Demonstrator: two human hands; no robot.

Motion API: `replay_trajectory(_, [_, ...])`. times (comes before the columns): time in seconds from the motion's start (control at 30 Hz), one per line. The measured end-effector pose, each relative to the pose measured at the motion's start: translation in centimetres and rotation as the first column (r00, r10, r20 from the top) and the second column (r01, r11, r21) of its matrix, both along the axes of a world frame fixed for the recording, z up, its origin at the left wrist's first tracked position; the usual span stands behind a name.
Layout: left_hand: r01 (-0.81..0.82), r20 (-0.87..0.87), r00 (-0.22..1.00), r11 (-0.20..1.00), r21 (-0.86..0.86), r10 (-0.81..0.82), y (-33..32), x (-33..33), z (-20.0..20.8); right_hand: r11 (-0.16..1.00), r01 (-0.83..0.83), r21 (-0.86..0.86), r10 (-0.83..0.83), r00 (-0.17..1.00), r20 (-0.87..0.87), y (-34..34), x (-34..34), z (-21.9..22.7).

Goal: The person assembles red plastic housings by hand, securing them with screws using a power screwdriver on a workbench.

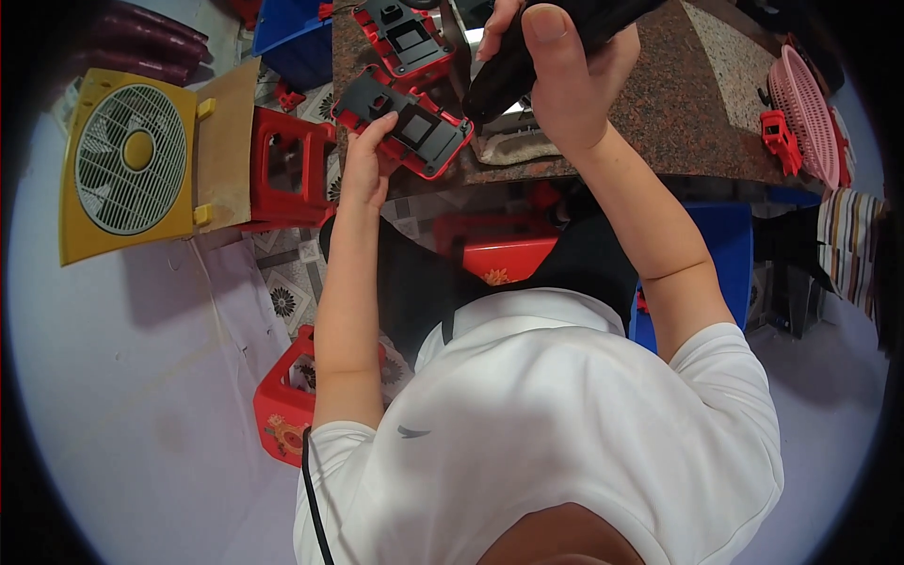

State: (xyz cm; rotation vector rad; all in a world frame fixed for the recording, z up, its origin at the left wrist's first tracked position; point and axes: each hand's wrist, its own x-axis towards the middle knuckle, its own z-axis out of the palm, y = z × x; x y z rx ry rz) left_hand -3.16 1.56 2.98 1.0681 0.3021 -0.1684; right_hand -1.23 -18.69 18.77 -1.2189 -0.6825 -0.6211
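Fingertips (384, 122) of the left hand (363, 169) pressed narrow against the near left corner of a black and red plastic part (407, 122), thumb side under the edge, pinning rather than lifting. Lying flat at the front edge of the speckled granite worktop (678, 94), that part, with a square opening in its middle and red tabs around the rim. Looks light, stiff and moulded; probably smooth enough to skid on polished stone, hence the steadying press at the corner. Best taken by the thick red border, not by the thin tabs, which seem likeliest to snap. Wrapped tight around a black handheld tool (527, 56), the right hand (565, 85), thumb laid along the top, nose of the tool angled down toward the part's right end; tip itself hidden, so contact cannot be told. Appears heavier than the plastic, rigid, held near its middle. Just behind, a second black and red part (405, 38) of the same kind. Further out: a pale cloth pad (516, 146) under the tool, a small red clip (780, 137) beside a pink plastic basket (808, 113) at the right, a red plastic stool (287, 169) and a yellow box fan (127, 160) on the floor at the left.
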Motion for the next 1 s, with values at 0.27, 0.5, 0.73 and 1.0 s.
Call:
replay_trajectory(0.27, [-0.053, 0.059, 0.997, 0.996, -0.073, 0.057, -0.3, 0.3, -0.4, 0.992, -0.006, -0.124, 0.011, 0.999, 0.036, 1.2, 0.2, -0.5])
replay_trajectory(0.5, [-0.034, 0.112, 0.993, 0.999, 0.029, 0.031, -0.1, 0.3, -0.6, 0.986, -0.034, -0.165, 0.031, 0.999, -0.024, 2.2, 0.5, -0.2])
replay_trajectory(0.73, [-0.032, 0.069, 0.997, 0.999, -0.017, 0.033, -0.4, -0.1, -0.4, 0.992, -0.058, 0.116, 0.066, 0.996, -0.064, -2.0, 0.4, 0.5])
replay_trajectory(1.0, [-0.051, 0.074, 0.996, 0.999, -0.013, 0.052, -1.0, 0.3, -0.1, 0.95, -0.221, 0.221, 0.095, 0.878, 0.469, -2.8, 5.7, -3.7])
